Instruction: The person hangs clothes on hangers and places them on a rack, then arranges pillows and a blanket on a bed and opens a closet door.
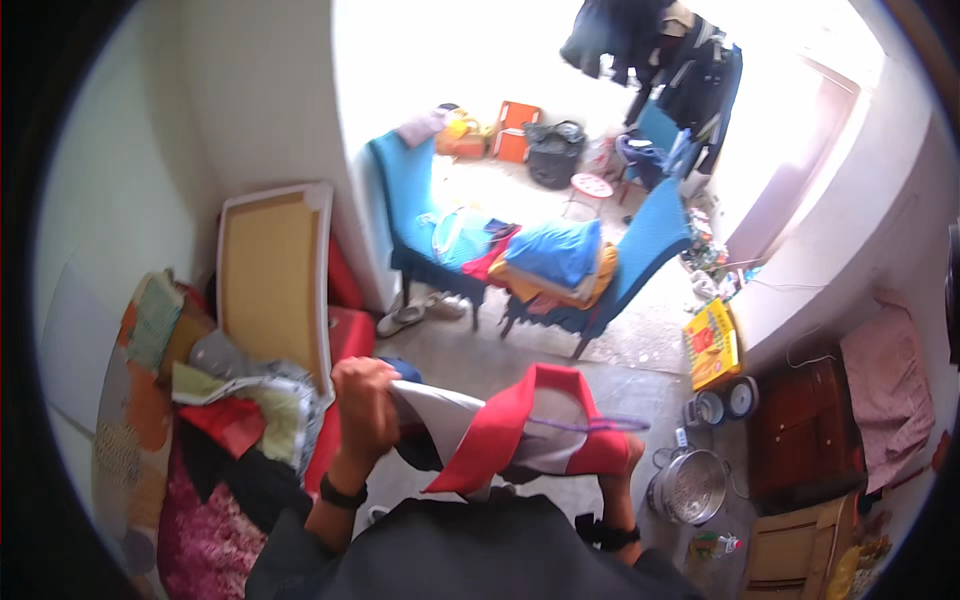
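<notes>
A red, white and grey garment (495, 425) is stretched between my two hands in front of my body. My left hand (367, 408) is closed in a fist around its pale left end. My right hand (622, 462) grips the other end, with its fingers mostly hidden by the cloth. A thin purple loop (585, 426), which looks like part of a clothes hanger, lies across the garment near my right hand. Both wrists wear dark bands.
Ahead, two blue chairs (655, 235) face each other with folded clothes (555, 255) on their seats. Piled clothes (250, 420) and a framed board (275, 280) are at left. A metal pot (688, 487), a yellow box (711, 345) and a dark red cabinet (805, 430) stand at right.
</notes>
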`<state>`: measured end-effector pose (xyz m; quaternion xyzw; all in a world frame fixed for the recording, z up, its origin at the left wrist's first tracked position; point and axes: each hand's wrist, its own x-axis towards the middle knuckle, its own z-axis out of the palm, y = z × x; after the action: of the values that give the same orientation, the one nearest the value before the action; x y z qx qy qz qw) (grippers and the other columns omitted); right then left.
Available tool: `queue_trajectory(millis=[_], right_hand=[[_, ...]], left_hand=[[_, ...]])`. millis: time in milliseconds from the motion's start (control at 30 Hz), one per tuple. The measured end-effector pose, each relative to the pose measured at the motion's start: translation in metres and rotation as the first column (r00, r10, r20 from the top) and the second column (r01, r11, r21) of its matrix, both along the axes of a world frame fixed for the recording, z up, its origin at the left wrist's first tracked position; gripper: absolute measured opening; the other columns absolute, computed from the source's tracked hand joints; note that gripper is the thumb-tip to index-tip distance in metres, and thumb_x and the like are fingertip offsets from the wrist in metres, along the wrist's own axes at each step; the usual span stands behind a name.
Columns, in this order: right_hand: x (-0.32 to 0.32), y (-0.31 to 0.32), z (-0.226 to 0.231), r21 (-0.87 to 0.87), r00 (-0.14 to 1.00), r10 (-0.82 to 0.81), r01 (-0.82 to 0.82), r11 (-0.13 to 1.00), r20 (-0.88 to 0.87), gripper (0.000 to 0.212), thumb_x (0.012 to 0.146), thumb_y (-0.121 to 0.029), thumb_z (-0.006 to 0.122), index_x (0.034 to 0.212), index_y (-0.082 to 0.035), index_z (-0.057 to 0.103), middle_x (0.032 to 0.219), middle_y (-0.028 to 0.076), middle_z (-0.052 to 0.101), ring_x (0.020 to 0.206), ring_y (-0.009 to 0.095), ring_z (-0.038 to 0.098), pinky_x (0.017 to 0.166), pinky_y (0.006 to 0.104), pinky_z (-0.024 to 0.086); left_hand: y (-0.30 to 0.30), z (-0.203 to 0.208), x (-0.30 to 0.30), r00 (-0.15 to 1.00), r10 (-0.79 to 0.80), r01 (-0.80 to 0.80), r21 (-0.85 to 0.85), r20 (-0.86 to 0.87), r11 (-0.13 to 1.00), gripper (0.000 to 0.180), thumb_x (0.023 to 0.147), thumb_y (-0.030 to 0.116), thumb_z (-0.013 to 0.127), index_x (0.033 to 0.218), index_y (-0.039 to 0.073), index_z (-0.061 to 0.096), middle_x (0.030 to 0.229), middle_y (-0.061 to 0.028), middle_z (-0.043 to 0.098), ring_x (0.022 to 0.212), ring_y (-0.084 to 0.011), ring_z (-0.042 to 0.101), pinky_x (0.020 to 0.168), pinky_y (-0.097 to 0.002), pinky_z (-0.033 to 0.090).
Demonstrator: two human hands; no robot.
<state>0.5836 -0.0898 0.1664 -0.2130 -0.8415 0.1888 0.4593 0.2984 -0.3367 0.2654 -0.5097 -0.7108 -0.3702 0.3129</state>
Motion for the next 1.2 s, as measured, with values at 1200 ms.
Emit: queue_trajectory(millis=[1200], right_hand=[[0.237, 0.906, 0.046, -0.028, 0.672, -0.558, 0.65, 0.759, 0.487, 0.039, 0.072, -0.016, 0.064, 0.107, 0.002, 0.061, 0.096, 0.022, 0.063, 0.089, 0.039, 0.06, 0.08, 0.0418, 0.048]], left_hand=[[1.189, -0.087, 0.229, 0.631, -0.755, 0.758, 0.066, 0.179, 0.649, 0.035, 0.063, 0.038, 0.071, 0.056, 0.014, 0.047, 0.05, -0.0069, 0.043, 0.046, -0.0262, 0.049, 0.044, -0.0376, 0.037]])
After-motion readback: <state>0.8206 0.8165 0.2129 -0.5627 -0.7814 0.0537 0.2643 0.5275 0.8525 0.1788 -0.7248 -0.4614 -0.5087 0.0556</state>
